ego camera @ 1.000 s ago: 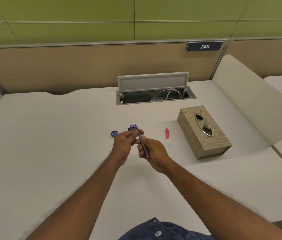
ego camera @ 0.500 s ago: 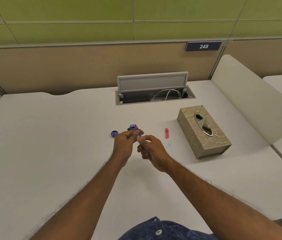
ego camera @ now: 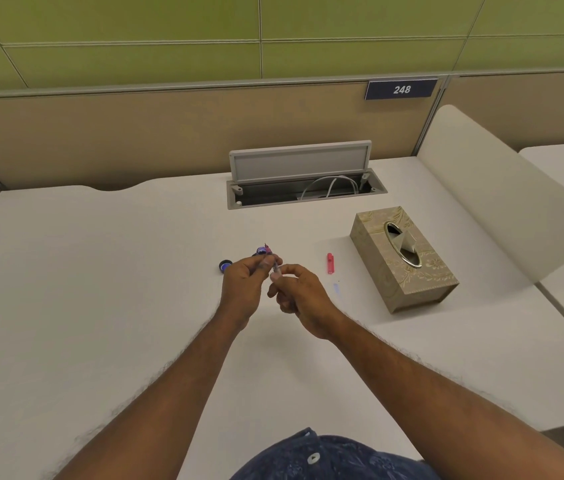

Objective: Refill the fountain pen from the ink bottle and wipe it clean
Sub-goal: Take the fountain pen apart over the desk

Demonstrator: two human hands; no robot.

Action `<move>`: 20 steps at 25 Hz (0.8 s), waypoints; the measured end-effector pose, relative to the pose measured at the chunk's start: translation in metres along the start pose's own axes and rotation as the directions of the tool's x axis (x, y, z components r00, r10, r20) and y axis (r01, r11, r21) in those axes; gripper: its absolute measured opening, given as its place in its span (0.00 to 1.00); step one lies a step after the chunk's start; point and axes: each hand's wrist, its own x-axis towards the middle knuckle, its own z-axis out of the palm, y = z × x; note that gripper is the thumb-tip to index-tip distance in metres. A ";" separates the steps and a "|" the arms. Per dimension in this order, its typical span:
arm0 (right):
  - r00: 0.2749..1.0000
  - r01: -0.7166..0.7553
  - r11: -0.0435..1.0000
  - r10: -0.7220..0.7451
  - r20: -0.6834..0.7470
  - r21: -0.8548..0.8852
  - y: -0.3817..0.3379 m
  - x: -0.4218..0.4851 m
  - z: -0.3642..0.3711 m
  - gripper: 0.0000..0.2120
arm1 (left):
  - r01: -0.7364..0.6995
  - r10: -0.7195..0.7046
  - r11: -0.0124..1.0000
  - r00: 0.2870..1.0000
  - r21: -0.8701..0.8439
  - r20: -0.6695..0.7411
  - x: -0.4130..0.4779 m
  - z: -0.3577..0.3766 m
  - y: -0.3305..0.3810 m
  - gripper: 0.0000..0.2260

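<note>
head view: a white laminate tabletop (ego camera: 100, 289) fills the frame, with both bare forearms reaching in from six o'clock and meeting near the centre. the left hand (ego camera: 244, 289) is curled, its thumb and fingertips pinched on the upper part of a slim translucent fountain pen section with a pink-purple tip (ego camera: 273, 263). the right hand (ego camera: 303, 299) is also curled, thumb and forefinger pinching the lower end of the same pen piece, so the two hands hold it between them just above the tabletop. the pen's tip points toward twelve o'clock and sits over or just at a small dark ink bottle with a blue-purple mouth (ego camera: 262, 251), mostly hidden behind the left fingers; whether the tip is inside the bottle cannot be told. at nine o'clock from the bottle, just beside it, lies a small round dark bottle cap with a blue inside (ego camera: 225, 265). at three o'clock from the hands lies a short pink pen cap (ego camera: 330, 264), apart from them, and near it, toward five o'clock, a faint blue smear (ego camera: 336, 289) on the tabletop. farther toward three o'clock stands a beige patterned tissue box with an oval metal-rimmed opening (ego camera: 401, 261). at twelve o'clock, a grey cable hatch (ego camera: 304, 181) with its lid raised shows white cables inside.
</note>
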 end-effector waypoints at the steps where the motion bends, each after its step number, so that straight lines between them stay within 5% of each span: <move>1: 1.000 -0.009 1.000 0.009 0.000 0.016 0.000 0.000 0.000 0.14 | 0.001 -0.001 1.000 1.000 -0.004 0.005 0.000 0.000 0.000 0.10; 5: 0.994 0.074 0.988 -0.084 -0.067 -0.138 0.003 0.000 0.000 0.11 | -0.001 0.001 1.000 1.000 -0.015 0.001 -0.003 0.001 0.000 0.09; 13: 0.995 0.068 0.989 -0.077 -0.058 -0.131 -0.002 0.001 0.001 0.17 | 0.000 -0.001 0.999 1.000 -0.043 -0.021 -0.001 0.003 0.001 0.09; 17: 0.987 0.116 0.980 -0.133 -0.093 -0.162 0.001 0.004 0.001 0.09 | 0.007 -0.010 0.999 0.999 -0.046 -0.046 0.002 0.003 -0.001 0.08; 20: 0.991 0.081 0.989 -0.093 -0.096 -0.120 -0.002 0.003 0.000 0.13 | 0.011 -0.014 0.999 0.998 -0.044 -0.059 0.002 0.005 0.001 0.08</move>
